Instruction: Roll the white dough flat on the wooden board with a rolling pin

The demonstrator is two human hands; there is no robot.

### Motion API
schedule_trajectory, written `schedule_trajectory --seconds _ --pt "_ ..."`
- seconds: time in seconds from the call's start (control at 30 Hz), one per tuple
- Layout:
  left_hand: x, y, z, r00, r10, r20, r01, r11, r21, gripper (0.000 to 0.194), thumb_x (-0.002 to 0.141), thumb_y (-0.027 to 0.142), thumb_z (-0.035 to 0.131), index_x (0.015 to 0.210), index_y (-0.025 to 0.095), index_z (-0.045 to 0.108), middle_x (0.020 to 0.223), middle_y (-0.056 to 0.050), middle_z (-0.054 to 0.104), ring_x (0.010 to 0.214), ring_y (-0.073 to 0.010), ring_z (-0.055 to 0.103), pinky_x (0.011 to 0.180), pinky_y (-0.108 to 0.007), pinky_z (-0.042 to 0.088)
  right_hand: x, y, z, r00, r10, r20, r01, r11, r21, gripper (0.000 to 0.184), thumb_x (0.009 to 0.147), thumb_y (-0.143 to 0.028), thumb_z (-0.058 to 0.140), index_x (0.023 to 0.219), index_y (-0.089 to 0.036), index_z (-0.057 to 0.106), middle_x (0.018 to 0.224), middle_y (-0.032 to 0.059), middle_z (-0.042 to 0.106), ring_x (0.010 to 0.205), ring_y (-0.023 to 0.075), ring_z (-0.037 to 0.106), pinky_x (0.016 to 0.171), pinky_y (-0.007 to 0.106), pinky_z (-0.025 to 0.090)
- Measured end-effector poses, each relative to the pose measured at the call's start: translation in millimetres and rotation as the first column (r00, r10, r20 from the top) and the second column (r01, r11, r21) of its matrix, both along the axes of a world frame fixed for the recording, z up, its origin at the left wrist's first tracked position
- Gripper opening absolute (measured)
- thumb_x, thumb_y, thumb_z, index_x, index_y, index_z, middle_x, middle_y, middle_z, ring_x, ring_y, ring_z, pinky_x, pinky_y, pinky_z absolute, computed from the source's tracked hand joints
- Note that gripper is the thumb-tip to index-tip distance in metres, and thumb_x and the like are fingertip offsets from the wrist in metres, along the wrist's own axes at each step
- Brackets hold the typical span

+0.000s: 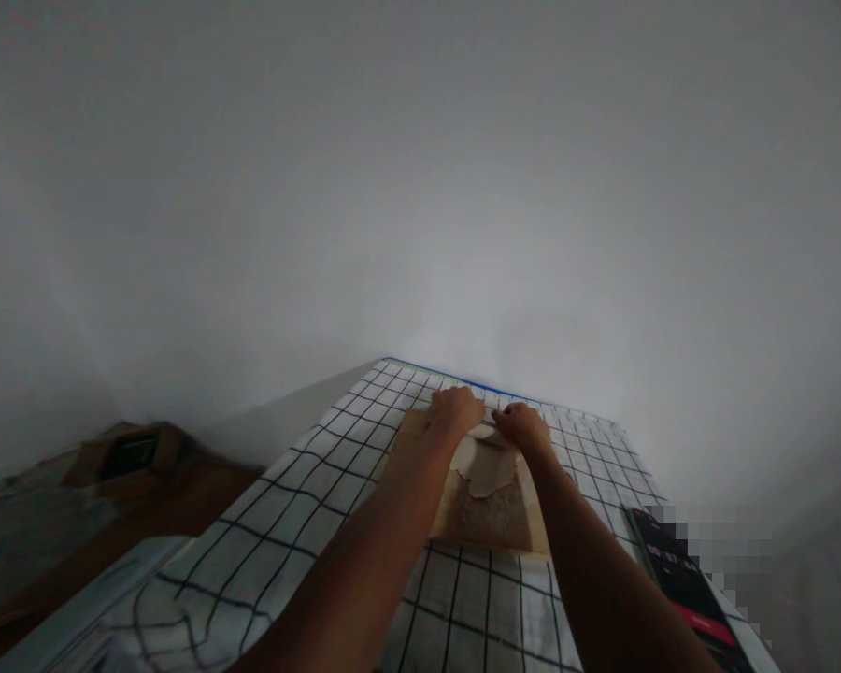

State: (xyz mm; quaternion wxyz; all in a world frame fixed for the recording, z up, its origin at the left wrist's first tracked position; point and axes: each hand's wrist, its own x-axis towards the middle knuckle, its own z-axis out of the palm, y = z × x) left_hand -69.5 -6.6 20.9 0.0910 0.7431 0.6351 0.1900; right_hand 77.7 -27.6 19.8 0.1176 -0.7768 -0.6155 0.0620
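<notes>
A brown board (483, 523) lies on the checked tablecloth in front of me. On it is a thin, pale tan sheet (487, 467) with a ragged near edge, possibly dough, though I cannot be sure. My left hand (458, 408) is at the far left of the sheet, its fingers curled closed and bent away from me. Across a small gap, my right hand (523, 425) is closed too, thumb and fingers pinched together near the sheet's far right edge. What lies inside either grip is hidden.
The white tablecloth (308, 477) with black grid lines covers the table up to the wall. A phone (679, 579) with a lit timer lies at the right edge. A brown box (130, 458) stands off to the left, beyond the table.
</notes>
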Motion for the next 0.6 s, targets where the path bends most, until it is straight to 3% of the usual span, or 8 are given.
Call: schedule_trajectory --seconds 0.1,0.3,0.43,0.6 --pt "0 -7 1.3 0.994 0.026 -0.106 -0.029 0.999 -0.029 0.048 0.1 0.041 0.045 0.119 0.011 0.076 0.124 -0.021 0.074 0.118 -0.0318 0.068 0.107 -0.048 0.044 -5 -11 3.2 1.0 0.012 0.01 -0.012 1.0 -0.004 0.043 0.097 -0.048 0.048 0.112 -0.02 0.078 0.119 0.0153 0.076 0.115 0.031 0.07 0.096 0.04 0.051" --pt "-3 -26 -3.5 0.987 0.023 -0.161 -0.018 0.999 0.034 0.049 0.103 0.042 0.04 0.125 0.015 0.074 0.135 -0.021 0.068 0.129 -0.0354 0.059 0.113 -0.059 0.035 -15 -35 7.7 0.997 0.032 0.073 -0.032 0.999 -0.002 0.052 0.104 -0.049 0.037 0.124 -0.02 0.075 0.128 0.0164 0.072 0.119 0.0314 0.068 0.099 0.044 0.049" --pt "-8 -47 -7.0 0.981 -0.048 -0.188 0.076 0.987 0.145 0.039 0.104 0.034 0.044 0.12 0.019 0.077 0.131 -0.019 0.07 0.126 -0.0361 0.058 0.113 -0.065 0.031 -21 -59 11.0 0.987 0.054 0.151 -0.062 0.997 0.043 0.05 0.107 -0.045 0.031 0.125 -0.022 0.073 0.128 0.0151 0.072 0.119 0.031 0.067 0.097 0.044 0.049" --pt "-16 -72 -9.3 0.981 -0.082 -0.175 0.12 0.969 0.217 0.029 0.102 0.03 0.055 0.118 0.022 0.077 0.125 -0.018 0.072 0.124 -0.0352 0.059 0.111 -0.061 0.032 -30 -91 6.6 0.96 0.085 0.268 -0.119 0.986 0.113 0.038 0.107 -0.034 0.038 0.118 -0.022 0.073 0.123 0.0147 0.074 0.115 0.0281 0.067 0.096 0.039 0.046"
